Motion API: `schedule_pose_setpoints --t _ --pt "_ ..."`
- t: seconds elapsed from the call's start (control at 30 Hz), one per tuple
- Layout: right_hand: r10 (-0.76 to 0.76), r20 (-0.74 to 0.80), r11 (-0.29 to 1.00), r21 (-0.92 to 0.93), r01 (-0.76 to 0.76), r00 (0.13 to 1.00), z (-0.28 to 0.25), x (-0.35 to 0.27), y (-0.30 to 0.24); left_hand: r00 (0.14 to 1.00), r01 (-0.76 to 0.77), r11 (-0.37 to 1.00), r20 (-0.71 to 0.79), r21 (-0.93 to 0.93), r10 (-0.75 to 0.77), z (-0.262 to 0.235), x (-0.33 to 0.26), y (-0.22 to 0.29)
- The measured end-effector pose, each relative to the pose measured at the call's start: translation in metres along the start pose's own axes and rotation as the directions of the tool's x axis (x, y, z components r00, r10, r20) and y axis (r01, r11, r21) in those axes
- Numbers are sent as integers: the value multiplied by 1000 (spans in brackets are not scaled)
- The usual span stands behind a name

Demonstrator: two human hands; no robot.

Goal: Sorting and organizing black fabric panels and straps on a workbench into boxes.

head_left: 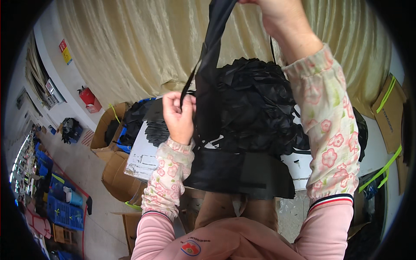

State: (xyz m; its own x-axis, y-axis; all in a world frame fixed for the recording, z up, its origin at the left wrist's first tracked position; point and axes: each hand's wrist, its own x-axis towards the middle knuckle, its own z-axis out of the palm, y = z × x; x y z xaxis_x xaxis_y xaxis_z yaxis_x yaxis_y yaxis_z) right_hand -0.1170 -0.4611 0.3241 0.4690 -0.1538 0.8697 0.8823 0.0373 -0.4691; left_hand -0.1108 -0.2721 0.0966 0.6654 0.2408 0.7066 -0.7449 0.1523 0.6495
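A long, limp black fabric piece (211,65) hung upright above the worktable, its lower end lost to view against other black cloth. Your left hand (178,117) pinched a narrow black fabric strip (189,82) beside it between thumb and curled fingers; your right hand (277,17) was raised to its top, though the upper edge of the view cut off the fingertips, and their grip could not be told.

The likeliest trouble was a twist or a snag: the strip stood away from the main length, and uneven tension could have wound the two together. The crumpled heap of black fabric (260,104) close behind could have caught the hanging end, black on black hiding the fault. A flat black sheet-like piece (223,169) reached over the near edge of the white tabletop (141,156), where a brush of your body could have dragged it down.

Farther out, a fanned stack of dark pieces (157,132) lay near your left wrist, open brown cardboard boxes (119,177) crowded the left side, and your flowered cream right sleeve cover (329,143) masked part of the table.
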Motion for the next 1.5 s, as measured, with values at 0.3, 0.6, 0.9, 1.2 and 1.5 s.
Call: schedule_pose_setpoints --t 0.3,0.6,0.9,1.2,1.5 --pt "210 2 923 -330 -198 978 -24 -14 48 756 388 919 545 73 -363 -31 -35 -18" --pt "-30 41 834 -549 47 999 -34 -13 68 805 199 876 437 439 -401 -19 -93 -59" --pt "316 54 833 -493 -250 947 -156 -69 83 979 -141 743 202 655 8 -104 -42 -52" --pt "818 -321 401 -275 -874 476 -258 -343 68 741 -221 618 542 755 -397 -140 -110 -35" --pt "744 -454 151 -599 -786 490 -299 -468 55 406 -164 594 603 788 -687 -145 -189 -81"
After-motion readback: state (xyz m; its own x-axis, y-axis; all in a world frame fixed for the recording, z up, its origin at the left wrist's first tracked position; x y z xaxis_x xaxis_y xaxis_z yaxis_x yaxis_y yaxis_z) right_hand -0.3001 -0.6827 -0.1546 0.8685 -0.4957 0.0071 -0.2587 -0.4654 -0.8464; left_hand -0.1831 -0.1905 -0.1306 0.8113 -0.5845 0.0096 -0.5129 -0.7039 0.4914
